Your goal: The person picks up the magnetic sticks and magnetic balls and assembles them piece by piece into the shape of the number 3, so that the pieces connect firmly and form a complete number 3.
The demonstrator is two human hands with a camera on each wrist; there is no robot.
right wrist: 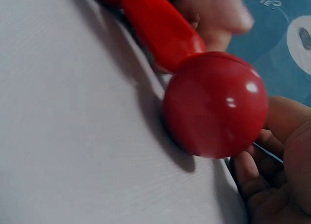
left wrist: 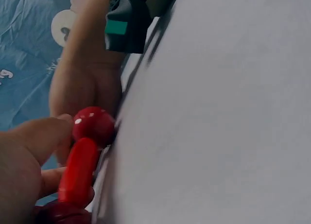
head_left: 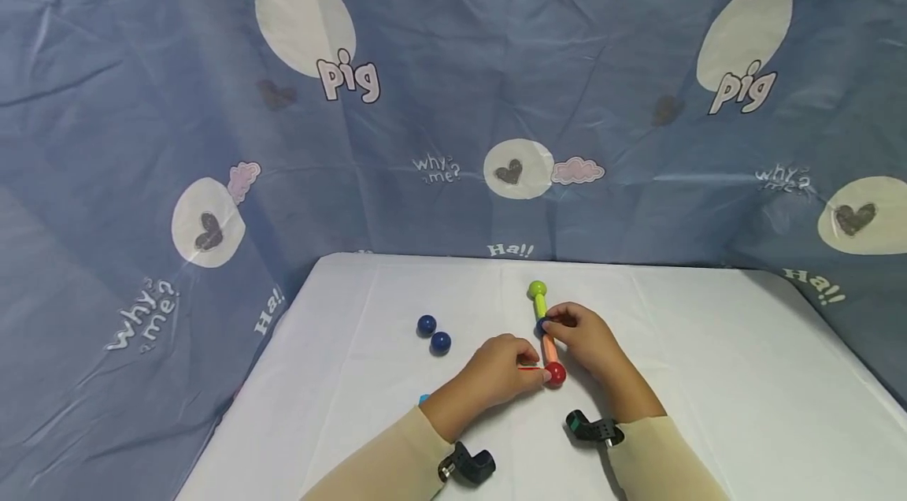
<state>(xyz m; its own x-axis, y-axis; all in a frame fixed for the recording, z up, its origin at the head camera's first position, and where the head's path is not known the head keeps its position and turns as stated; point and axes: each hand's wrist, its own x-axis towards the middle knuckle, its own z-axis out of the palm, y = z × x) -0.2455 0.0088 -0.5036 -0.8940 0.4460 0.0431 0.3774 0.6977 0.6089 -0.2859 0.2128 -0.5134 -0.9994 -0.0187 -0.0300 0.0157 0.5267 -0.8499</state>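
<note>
A chain of magnetic-looking balls and sticks lies on the white table. From the far end it has a lime-green ball (head_left: pixel 537 289), a yellow-green stick (head_left: pixel 541 307), a dark blue ball (head_left: pixel 541 326), an orange stick (head_left: pixel 549 349) and a red ball (head_left: pixel 556 374). A red stick (left wrist: pixel 78 173) runs leftward from that red ball to another dark red ball (left wrist: pixel 63 215). My left hand (head_left: pixel 499 367) grips the red stick, its thumb tip at the near red ball. With thumb and fingers, my right hand (head_left: pixel 584 335) pinches the dark blue ball, partly hiding it.
Two loose dark blue balls (head_left: pixel 440 343) lie left of the chain. Part of a light blue piece (head_left: pixel 423 398) shows beside the left forearm. Behind the white table (head_left: pixel 708 343) hangs a blue printed cloth (head_left: pixel 439 91). Black wrist cameras (head_left: pixel 594 428) sit low over the table.
</note>
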